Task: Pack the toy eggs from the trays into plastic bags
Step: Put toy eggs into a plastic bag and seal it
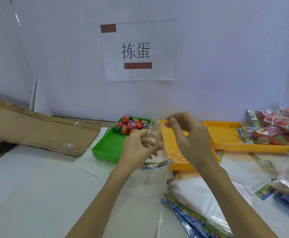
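Several red toy eggs (131,125) lie heaped at the far end of a green tray (111,146). Above the gap between the green tray and a yellow tray (173,143), both my hands hold one clear plastic bag (157,145) with a colourful printed bottom strip. My left hand (138,146) pinches the bag's left side. My right hand (188,133) pinches its top edge with curled fingers. The bag is blurred, and I see no egg in it.
A second yellow tray (229,140) at the right holds a packed bag of eggs (263,137); more packed bags (284,122) pile beyond it. A stack of empty bags (197,201) lies at the near right. Flattened cardboard (37,129) lies at the left, below a wall with a paper sign (140,50).
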A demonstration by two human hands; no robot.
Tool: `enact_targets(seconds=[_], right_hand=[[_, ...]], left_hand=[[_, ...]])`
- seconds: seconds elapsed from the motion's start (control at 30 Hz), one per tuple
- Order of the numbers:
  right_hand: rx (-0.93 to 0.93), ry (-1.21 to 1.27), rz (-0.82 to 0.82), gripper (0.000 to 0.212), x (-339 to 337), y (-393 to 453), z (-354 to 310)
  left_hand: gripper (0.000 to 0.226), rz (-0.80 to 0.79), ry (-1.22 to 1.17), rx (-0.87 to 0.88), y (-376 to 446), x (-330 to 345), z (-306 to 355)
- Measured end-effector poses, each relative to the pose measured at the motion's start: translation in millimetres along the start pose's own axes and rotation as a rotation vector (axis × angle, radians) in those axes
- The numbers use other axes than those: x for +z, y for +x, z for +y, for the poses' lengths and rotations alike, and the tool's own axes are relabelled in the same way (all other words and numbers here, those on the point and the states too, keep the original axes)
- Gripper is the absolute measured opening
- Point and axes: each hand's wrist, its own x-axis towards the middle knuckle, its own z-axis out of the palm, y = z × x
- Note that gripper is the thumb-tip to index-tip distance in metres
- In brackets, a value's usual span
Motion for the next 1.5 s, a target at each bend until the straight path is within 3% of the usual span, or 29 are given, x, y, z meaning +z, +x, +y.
enact_targets(seconds=[0.13, 0.27, 0.37, 0.5, 0.87, 0.93, 1.03, 1.13, 1.23, 1.37, 1.5], right_hand=[[-0.028, -0.094, -0.155, 0.019, 35, 26, -9], [0.085, -0.228, -0.438, 0.038, 83, 71, -2], [0.11, -0.39, -0.705, 0.051, 111, 89, 13], [0.064, -0.544, -0.894, 0.043, 131, 86, 29], [0.148, -0.543, -0.782, 0.019, 126, 74, 39], [0.164, -0.447, -0.608, 0.018, 124, 72, 39], [0.247, -0.097, -0.212, 0.019, 109, 66, 36], [0.326, 0.234, -0.063, 0.019, 88, 55, 29], [0.237, 0.325, -0.012, 0.019, 68, 38, 22], [0.112, 0.215, -0.079, 0.019, 54, 18, 19], [0.102, 0.138, -0.135, 0.018, 48, 11, 18]], left_hand=[[0.032, 0.103, -0.112, -0.174, 3, -12, -7], [0.033, 0.041, -0.198, -0.36, 7, -38, -10], [0.032, 0.066, -0.154, -0.399, 9, -55, -14], [0.043, 0.145, -0.109, -0.401, 10, -64, -19], [0.048, 0.115, -0.052, -0.376, 10, -68, -21], [0.05, 0.101, -0.043, -0.361, 9, -69, -21], [0.053, 0.095, -0.072, -0.311, 9, -68, -19], [0.051, 0.091, -0.07, -0.215, 10, -63, -16], [0.044, 0.079, -0.041, -0.105, 10, -57, -14], [0.044, 0.035, -0.012, 0.008, 10, -52, -14], [0.048, -0.004, 0.023, 0.092, 9, -45, -12]])
